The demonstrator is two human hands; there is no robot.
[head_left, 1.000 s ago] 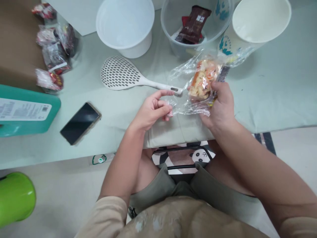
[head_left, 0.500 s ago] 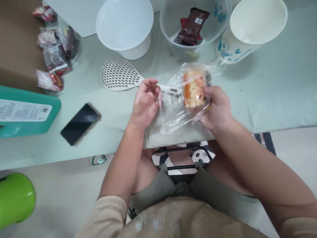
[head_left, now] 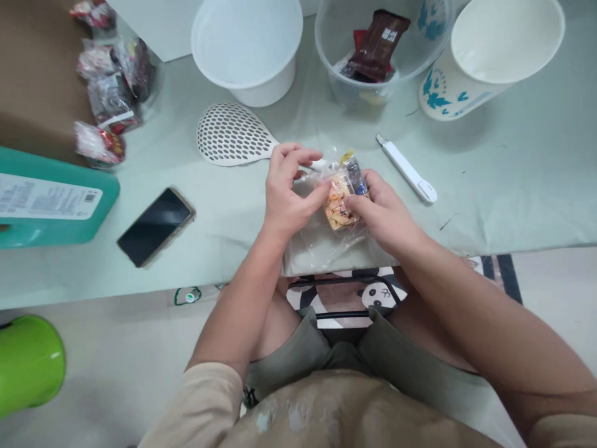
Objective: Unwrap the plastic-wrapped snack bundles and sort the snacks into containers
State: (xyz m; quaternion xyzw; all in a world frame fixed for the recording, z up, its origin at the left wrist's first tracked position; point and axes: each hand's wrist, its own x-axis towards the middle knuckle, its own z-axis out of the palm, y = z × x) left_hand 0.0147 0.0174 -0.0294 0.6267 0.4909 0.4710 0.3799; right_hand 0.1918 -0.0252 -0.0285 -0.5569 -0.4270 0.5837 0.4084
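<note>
Close to the table's front edge, my right hand (head_left: 385,208) grips small wrapped snacks (head_left: 341,202) in orange-and-cream and dark blue wrappers. A crinkled clear plastic bag (head_left: 321,239) surrounds them and hangs below. My left hand (head_left: 291,186) curls at the bag's upper left side, its thumb against the snacks and its fingers bent over the film. Behind that hand lies a white slotted skimmer (head_left: 236,134), its handle partly hidden by hand and bag. A white utility knife (head_left: 407,169) rests to the right of my right hand.
Along the back stand a white tub (head_left: 265,90), a clear tub (head_left: 338,87) holding wrapped snacks, and a large paper cup (head_left: 459,93). At left are a phone (head_left: 155,227), a teal container (head_left: 88,224) and several wrapped items (head_left: 112,99). A green bin (head_left: 37,367) stands below.
The snacks and bag moved left and down, toward my left hand, which shifted right and now touches them. The utility knife, previously hidden, shows on the table.
</note>
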